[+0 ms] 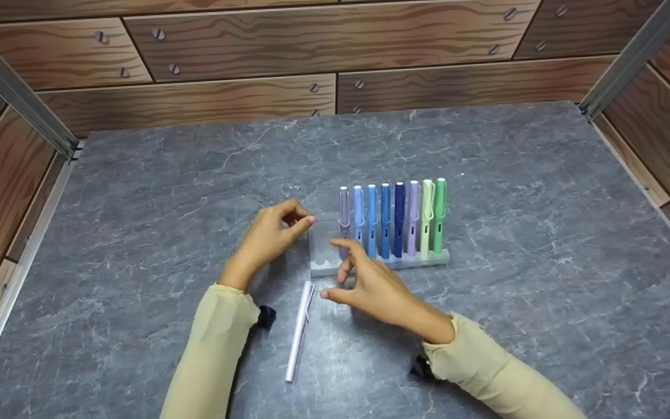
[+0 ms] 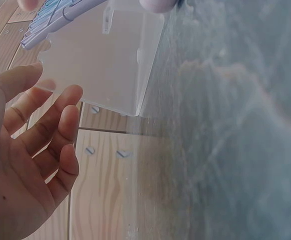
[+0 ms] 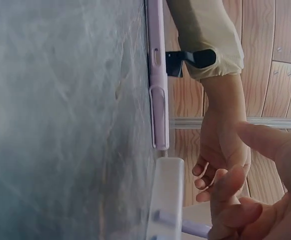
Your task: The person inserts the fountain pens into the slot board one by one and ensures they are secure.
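My left hand (image 1: 274, 235) pinches the left edge of a translucent pen stand (image 1: 324, 241) between thumb and index finger; the left wrist view shows the thumb in front of the panel (image 2: 95, 65) and a fingertip behind it. Several capped pens (image 1: 385, 221) stand side by side in the stand, from grey-purple through blues and lilac to pale green and green. My right hand (image 1: 376, 288) hovers before the stand's front, thumb and fingers apart, holding nothing. A pale lilac pen (image 1: 299, 334) lies on the table between the forearms, its capped end near the stand's front lip (image 3: 165, 195).
The grey marbled table (image 1: 166, 174) reaches back to wood-patterned panels (image 1: 335, 41). Metal posts rise at the back left (image 1: 27, 87) and back right (image 1: 631, 64) corners. Dark wrist mounts stick out below the left sleeve (image 1: 266, 317) and right sleeve (image 1: 422, 366).
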The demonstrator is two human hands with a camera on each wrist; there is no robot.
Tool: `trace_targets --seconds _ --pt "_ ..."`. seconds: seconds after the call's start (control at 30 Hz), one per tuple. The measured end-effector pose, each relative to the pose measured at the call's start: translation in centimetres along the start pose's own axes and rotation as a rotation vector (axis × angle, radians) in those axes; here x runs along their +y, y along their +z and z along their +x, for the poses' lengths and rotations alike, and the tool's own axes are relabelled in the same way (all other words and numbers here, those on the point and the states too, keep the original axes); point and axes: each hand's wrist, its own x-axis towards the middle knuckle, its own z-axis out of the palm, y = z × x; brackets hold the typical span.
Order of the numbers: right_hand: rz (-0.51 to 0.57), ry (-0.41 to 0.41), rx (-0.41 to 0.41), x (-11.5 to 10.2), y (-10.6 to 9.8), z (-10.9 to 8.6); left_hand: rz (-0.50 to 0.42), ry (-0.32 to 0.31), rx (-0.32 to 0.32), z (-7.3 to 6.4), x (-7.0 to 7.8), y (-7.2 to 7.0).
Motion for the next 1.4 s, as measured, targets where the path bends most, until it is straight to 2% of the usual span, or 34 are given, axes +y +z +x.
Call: trace_targets --seconds 0.17,0.43,0.83,1.4 --pt "0.061 0.037 -0.057 0.2 0.5 -0.2 0.006 -0.005 -0.001 -0.1 0.0 0.0" --pt "0.071 0.051 -0.127 0.5 1.3 -0.5 0.003 -0.011 -0.009 -0.2 -0.1 0.1" --pt "0.005 0.088 -0.211 0.6 2.5 -0.2 -0.001 -0.013 -0.009 -0.1 0.0 0.0" --pt "-0.111 0.108 -0.233 0.1 3.2 0.5 -0.022 -0.001 -0.006 -0.1 0.1 -0.1"
